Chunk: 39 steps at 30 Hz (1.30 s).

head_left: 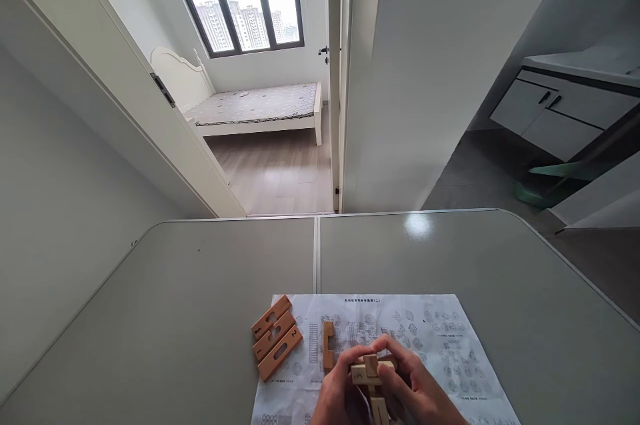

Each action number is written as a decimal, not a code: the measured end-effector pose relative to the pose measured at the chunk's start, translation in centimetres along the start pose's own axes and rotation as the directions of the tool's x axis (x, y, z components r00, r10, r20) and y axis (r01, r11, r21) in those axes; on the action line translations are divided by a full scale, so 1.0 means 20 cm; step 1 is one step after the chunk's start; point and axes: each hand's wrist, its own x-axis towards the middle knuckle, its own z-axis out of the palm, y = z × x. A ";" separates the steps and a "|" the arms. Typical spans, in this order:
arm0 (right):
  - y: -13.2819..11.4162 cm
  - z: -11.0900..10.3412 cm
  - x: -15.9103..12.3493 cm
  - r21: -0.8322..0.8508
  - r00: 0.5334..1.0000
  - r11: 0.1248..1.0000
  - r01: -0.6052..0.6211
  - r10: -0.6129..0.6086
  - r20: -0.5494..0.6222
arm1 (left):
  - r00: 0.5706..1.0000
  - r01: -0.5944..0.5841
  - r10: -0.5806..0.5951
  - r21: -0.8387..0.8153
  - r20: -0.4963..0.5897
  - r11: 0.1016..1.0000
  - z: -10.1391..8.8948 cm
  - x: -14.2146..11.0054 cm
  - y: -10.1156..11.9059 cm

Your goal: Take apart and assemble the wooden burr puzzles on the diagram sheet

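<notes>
Close to the table's near edge, my left hand (336,393) and my right hand (413,381) are both wrapped round a cluster of interlocked wooden puzzle pieces (367,375). Some of these pieces are pale and bear dark numbers; my fingers hide part of the cluster. Just beyond my left hand, a single notched wooden piece (327,345) lies on a printed instruction sheet (400,308). Further left, three flat brown wooden pieces (280,348) with cut-out slots and numbers lie side by side, partly on the sheet's left edge.
The grey table (200,298) has a seam down its middle and a pale raised rim. Beyond it a doorway opens on a room with a bed (265,101) under a window. A white wall (410,78) stands to the right of the doorway, and cabinets (555,108) are at far right.
</notes>
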 end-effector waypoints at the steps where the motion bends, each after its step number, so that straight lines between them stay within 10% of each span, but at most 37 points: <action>1: 0.00 0.00 0.00 0.011 1.000 1.000 0.013 -0.013 -0.003 | 1.000 0.000 0.000 0.009 -0.004 1.000 -0.01 -0.01 -0.01; 6: 0.01 -0.02 0.02 -0.021 0.999 0.999 0.033 -0.033 -0.019 | 0.934 -0.229 0.310 0.369 -0.179 0.901 -0.10 -0.03 0.03; 11: 0.01 0.00 0.03 -0.120 1.000 0.992 0.025 -0.026 -0.002 | 0.810 -0.422 0.572 0.546 -0.133 0.724 -0.19 0.03 0.11; 20: 0.02 0.04 0.02 -0.380 0.996 0.922 0.077 -0.087 -0.010 | 0.985 -0.057 0.078 0.138 -0.155 0.989 -0.09 -0.02 0.11; 27: 0.12 0.06 0.04 -0.620 0.934 0.750 0.231 -0.349 -0.074 | 0.939 0.026 -0.097 -0.211 -0.331 0.977 -0.07 0.00 0.10; 34: 0.22 0.04 0.04 -0.741 0.914 0.626 0.243 -0.403 -0.041 | 0.864 0.005 -0.153 -0.295 -0.480 0.955 -0.06 0.04 0.16; 39: 0.25 0.01 0.07 -0.815 0.883 0.495 0.300 -0.467 0.041 | 0.884 0.016 -0.148 -0.289 -0.443 0.957 -0.07 0.04 0.14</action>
